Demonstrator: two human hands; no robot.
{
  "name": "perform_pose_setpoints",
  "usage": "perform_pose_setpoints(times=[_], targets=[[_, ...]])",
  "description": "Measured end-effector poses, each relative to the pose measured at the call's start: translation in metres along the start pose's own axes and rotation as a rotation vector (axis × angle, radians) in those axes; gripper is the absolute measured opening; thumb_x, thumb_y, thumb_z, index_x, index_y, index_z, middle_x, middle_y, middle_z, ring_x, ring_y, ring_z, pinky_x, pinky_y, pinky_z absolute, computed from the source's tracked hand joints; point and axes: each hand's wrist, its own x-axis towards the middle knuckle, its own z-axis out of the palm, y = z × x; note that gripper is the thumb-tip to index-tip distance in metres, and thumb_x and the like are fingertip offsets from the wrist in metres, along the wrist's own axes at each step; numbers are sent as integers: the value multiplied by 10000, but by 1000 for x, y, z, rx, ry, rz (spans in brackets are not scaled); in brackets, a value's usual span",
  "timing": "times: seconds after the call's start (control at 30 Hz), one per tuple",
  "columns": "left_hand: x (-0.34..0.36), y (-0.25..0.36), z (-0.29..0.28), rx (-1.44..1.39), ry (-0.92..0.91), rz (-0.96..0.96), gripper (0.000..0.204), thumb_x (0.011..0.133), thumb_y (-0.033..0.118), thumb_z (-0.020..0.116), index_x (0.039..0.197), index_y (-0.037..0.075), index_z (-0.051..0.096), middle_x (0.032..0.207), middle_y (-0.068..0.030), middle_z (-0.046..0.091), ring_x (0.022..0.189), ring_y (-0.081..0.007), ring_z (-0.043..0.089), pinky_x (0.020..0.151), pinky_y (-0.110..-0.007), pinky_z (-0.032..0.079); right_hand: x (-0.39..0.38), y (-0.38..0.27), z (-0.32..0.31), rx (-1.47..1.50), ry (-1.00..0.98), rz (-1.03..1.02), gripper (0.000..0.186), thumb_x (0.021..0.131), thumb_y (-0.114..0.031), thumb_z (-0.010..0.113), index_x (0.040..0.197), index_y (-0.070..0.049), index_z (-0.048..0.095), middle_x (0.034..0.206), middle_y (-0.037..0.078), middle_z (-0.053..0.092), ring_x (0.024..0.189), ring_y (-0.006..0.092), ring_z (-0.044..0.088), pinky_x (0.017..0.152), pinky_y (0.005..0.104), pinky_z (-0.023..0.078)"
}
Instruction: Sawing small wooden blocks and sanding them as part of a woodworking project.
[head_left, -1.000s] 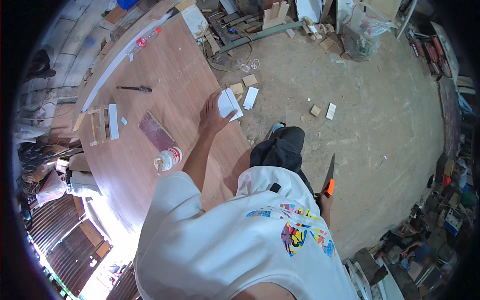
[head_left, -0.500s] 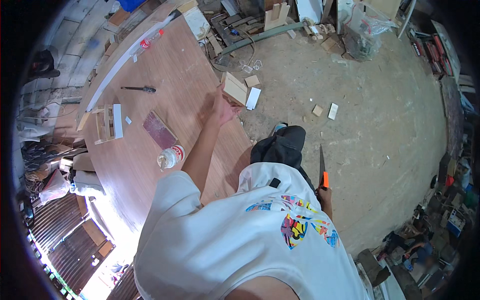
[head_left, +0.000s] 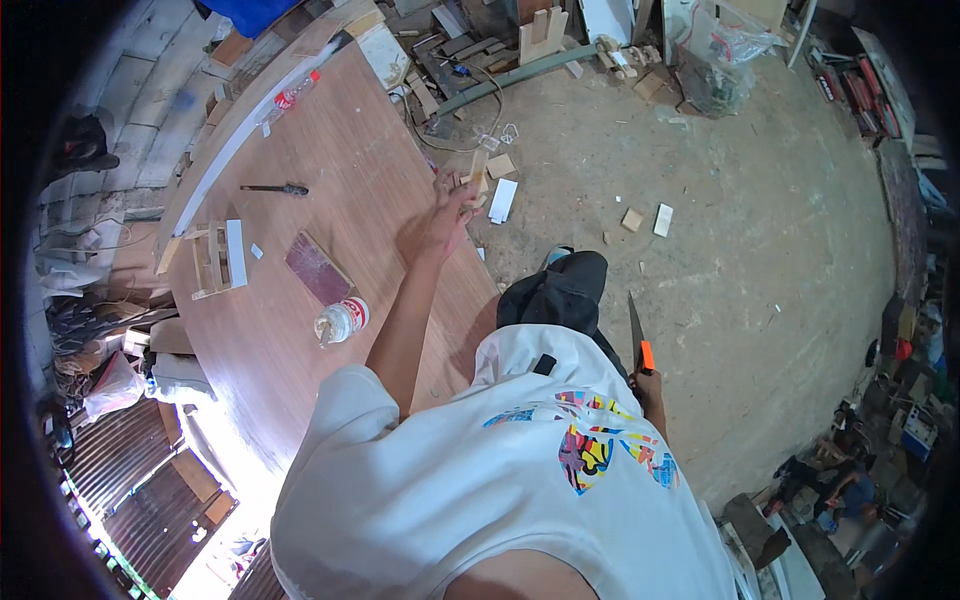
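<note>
Your left hand [head_left: 445, 215] reaches out over the far edge of the long wooden tabletop [head_left: 300, 330], fingers spread wide, holding nothing; the nearest thing is a small wooden offcut [head_left: 478, 172] standing just past your fingertips at the table's edge, possibly touching them, though that is hard to tell. A white flat piece [head_left: 502, 200] lies just beside it, lower down toward the floor. Your right hand [head_left: 652, 385] hangs at your side, closed around the orange handle of one handsaw [head_left: 637, 340], blade pointing away from your body, seemingly kept clear of the bench while the other hand works.

On the tabletop you have one dark red sanding block [head_left: 318, 268], one clear bottle [head_left: 342, 321] on its side, one small wooden frame assembly [head_left: 212, 260], and one dark-handled tool [head_left: 272, 189]. Two loose scraps [head_left: 632, 219] sit on the concrete floor.
</note>
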Motion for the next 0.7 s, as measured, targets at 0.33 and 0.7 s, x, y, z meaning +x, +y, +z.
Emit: perform_pose_setpoints(times=[0.33,0.7], targets=[[-34,62,11,-805,-646,-176,932,673,550,708,1448,196,328,1492,-156,305,1316,-387,363,991,-637,362,-11,-21,-1,3,-5,47,55,708,-3,544,675,-16,586,555,73,587,464,166,557,441,307,433],[-54,67,31,-914,-888,-204,1295,464,902,583,1460,130,285,1373,-278,400,1161,-441,475,824,-474,423,-6,-19,1,53,-68,-50,15,684,1,577,691,-6,589,546,72,570,439,158,527,412,293,387]])
